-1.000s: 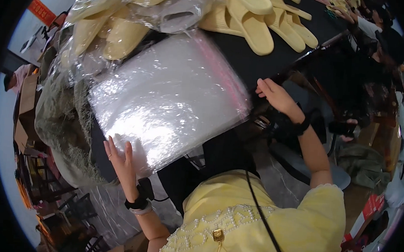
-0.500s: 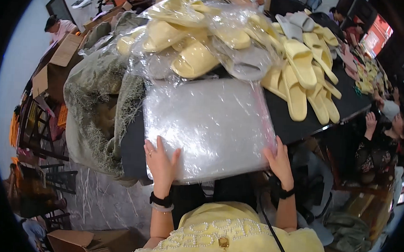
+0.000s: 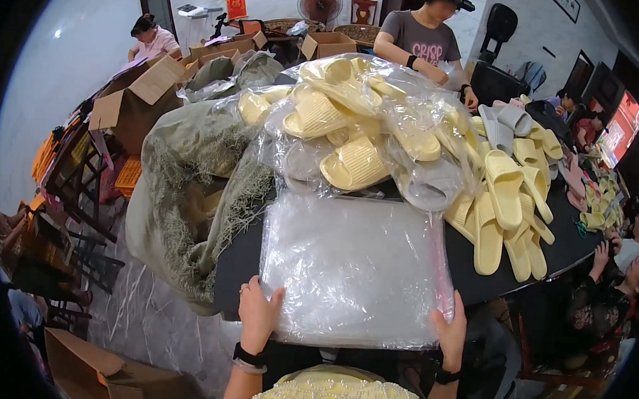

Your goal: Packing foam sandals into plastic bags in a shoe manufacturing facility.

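A thick, flat stack of clear plastic bags (image 3: 355, 274) lies at the near edge of the black table, with a pinkish strip along its right side. My left hand (image 3: 259, 314) holds its near left corner, thumb on top and fingers along the edge. At the near right corner my right hand (image 3: 450, 328) grips it the same way. Just beyond the stack, yellow slippers (image 3: 356, 164) and grey slippers (image 3: 430, 185) are heaped in clear bags. Unbagged yellow slippers (image 3: 504, 191) are piled to the right.
A green woven sack (image 3: 185, 149) with a frayed mouth bulges at the left. Open cardboard boxes (image 3: 133, 107) stand behind it, another box (image 3: 115, 373) is on the floor. Across the black table (image 3: 559, 237) stands a person (image 3: 422, 35); others sit at the right.
My view has tilted up, so the table and stack sit lower in the picture and the person across the table shows. Both hands stay at the stack's sides.
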The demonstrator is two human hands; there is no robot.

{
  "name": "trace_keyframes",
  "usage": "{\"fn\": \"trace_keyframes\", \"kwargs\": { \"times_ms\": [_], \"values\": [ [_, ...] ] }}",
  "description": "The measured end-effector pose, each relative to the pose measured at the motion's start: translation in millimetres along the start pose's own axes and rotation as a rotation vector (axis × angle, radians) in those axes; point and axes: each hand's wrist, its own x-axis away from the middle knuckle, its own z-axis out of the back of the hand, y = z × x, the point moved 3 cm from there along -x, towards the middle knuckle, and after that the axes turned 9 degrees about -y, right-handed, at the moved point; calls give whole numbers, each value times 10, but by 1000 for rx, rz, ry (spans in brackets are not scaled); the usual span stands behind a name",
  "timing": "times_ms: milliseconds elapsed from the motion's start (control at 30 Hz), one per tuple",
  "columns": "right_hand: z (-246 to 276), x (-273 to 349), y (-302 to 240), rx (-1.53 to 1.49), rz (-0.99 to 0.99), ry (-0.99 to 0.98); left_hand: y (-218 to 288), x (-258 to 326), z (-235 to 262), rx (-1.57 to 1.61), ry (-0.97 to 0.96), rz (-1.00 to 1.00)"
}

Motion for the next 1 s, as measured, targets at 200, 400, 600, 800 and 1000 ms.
{"fn": "trace_keyframes", "kwargs": {
  "times_ms": [200,400,600,800,1000],
  "values": [
    [31,-120,-39,-19,38,67,-1,64,-70,135,50,-74],
    [160,10,16,251,62,143,196,194,82,-115,70,-99],
    [721,198,365,260,63,502,737,233,-147,-101,-146,-624],
    [1867,826,459,355,-189,715,568,137,-533,-124,-158,-673],
    [2869,2028,2501,341,-848,350,547,118,-642,-156,-179,-690]
  ]
}}
